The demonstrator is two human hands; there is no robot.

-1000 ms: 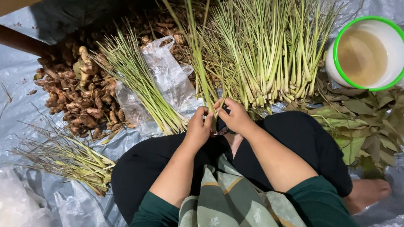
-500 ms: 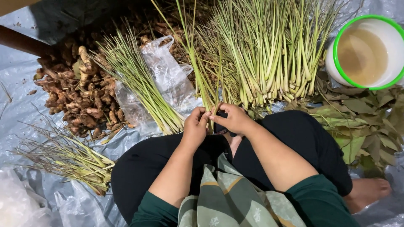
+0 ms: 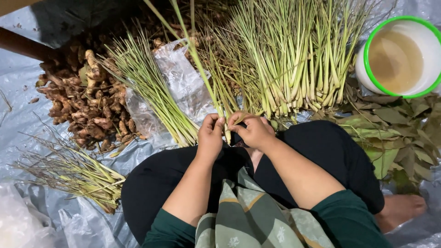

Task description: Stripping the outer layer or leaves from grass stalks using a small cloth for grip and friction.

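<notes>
Lemongrass stalk [image 3: 216, 98], one, long and thin, pale at the base and green above, pinched at its lower end between both hands over the lap, leaves rising up and away toward the top edge. Left hand [image 3: 210, 138] curled narrowly around the stalk base, fingertips pressed together on it. Right hand [image 3: 251, 130] closed on the same base from the other side, thumb and fingers bent tight. Three heaps of lemongrass besides: a large pile [image 3: 294, 59] of stiff, straight stalks just ahead, a smaller fanned bundle [image 3: 149, 87] lying partly on one crinkled clear plastic bag [image 3: 181, 89], and a wispy, drier bunch [image 3: 69, 172] well apart at the left. One mound of knobbly brown ginger-like roots [image 3: 87, 110], rough and lumpy. One round white bucket [image 3: 404, 55] with a green rim, holding cloudy liquid. Flat dull-green leaves [image 3: 395, 128], too many to count, spread beneath the bucket. Grey plastic sheet [image 3: 23, 101], smooth and wrinkled, under everything.
</notes>
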